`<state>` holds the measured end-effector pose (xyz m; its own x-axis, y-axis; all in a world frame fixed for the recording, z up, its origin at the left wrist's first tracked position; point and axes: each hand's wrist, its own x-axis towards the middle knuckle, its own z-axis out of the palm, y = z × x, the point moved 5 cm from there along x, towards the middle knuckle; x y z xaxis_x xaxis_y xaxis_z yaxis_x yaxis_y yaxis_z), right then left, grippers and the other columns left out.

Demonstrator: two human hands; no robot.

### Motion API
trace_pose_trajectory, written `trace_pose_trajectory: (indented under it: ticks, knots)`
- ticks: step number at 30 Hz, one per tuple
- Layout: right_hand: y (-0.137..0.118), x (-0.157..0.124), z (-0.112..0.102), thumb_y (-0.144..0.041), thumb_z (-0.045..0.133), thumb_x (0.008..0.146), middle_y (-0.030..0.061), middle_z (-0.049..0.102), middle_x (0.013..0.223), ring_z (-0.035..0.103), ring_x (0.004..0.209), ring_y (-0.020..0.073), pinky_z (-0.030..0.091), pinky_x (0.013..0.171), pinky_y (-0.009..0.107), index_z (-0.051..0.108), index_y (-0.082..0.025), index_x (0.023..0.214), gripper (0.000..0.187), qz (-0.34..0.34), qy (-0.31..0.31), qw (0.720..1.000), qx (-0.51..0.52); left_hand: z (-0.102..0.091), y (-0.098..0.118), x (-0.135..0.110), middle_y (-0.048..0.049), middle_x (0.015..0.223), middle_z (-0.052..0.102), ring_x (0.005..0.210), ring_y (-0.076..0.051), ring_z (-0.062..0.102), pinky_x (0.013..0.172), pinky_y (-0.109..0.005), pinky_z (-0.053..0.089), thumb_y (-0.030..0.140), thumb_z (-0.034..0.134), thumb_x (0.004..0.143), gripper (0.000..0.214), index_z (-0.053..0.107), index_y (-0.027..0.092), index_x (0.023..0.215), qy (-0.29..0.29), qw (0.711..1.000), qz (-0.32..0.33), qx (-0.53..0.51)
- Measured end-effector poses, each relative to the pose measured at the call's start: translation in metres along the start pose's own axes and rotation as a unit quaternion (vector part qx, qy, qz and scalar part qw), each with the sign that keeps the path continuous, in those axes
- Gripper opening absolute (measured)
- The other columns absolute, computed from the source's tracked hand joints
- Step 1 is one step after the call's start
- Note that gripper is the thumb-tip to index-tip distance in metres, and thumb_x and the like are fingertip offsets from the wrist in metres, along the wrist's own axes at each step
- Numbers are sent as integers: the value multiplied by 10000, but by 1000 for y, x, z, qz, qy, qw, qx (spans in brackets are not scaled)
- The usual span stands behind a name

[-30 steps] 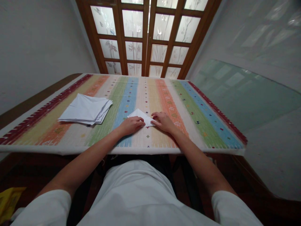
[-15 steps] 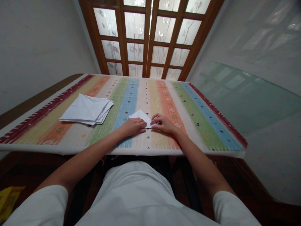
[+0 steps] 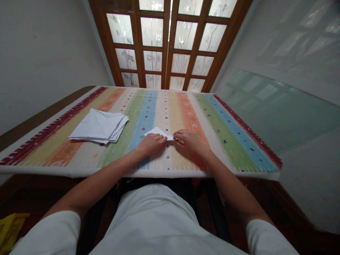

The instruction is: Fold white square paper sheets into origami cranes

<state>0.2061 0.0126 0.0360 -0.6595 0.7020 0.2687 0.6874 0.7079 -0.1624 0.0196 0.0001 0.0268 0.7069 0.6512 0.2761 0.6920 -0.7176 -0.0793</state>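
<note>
Head, paper point(image 3: 157, 132) between left hand point(image 3: 152, 144), right hand point(image 3: 189, 141)

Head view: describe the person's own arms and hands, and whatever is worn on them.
Each arm comes out of a short, loose white T-shirt sleeve: the left sleeve and the right sleeve. Below the sleeves the arms are bare, as are the left hand and the right hand. No gloves, watch, bracelet or cables show.
</note>
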Motion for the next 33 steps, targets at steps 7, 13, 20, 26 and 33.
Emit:
trace_pose_trajectory:
  ticks: [7, 13, 20, 26, 33]
  knots:
    - [-3, 4, -55, -316, 731, 1015, 59, 832, 932, 781, 820, 211, 596, 798, 326, 812, -221, 1042, 127, -4, 165, 973, 163, -30, -11, 7, -88, 845, 805, 745, -214, 728, 650, -287, 448, 363, 624, 1082, 264, 795, 189, 981, 99, 988, -69, -93]
    - [23, 23, -63, -746, 838, 873, 31, 794, 903, 751, 738, 193, 653, 725, 327, 748, -281, 1169, 558, 75, 309, 853, 414, -38, -31, 15, -39, 856, 812, 742, -187, 737, 665, -255, 525, 504, 698, 1031, 331, 816, 195, 1022, 154, 906, -97, -383]
    - [36, 32, 15, -645, 696, 993, 101, 805, 1276, 770, 906, 198, 661, 783, 323, 579, -329, 1488, 600, 100, 177, 861, 467, 12, -67, 6, -76, 1046, 805, 721, -163, 737, 660, -255, 574, 382, 701, 1008, 693, 452, 245, 1640, 238, 790, -225, -518]
    - [25, 28, 26, -216, 697, 932, 130, 644, 1567, 687, 1332, 284, 658, 1013, 424, 707, -312, 1450, 527, 5, 118, 915, 385, 16, -76, -5, -127, 1224, 805, 998, -220, 733, 898, -346, 609, 238, 532, 1039, 341, 775, 162, 1265, 260, 840, -268, -395]
    - [24, 26, 24, -149, 822, 878, 109, 547, 1605, 520, 1546, 324, 559, 1216, 535, 851, -311, 1154, 322, -14, 83, 945, 316, 24, -80, -8, -129, 1290, 800, 844, -185, 682, 832, -340, 615, 184, 615, 930, 518, 737, 146, 1431, 258, 829, -295, -398]
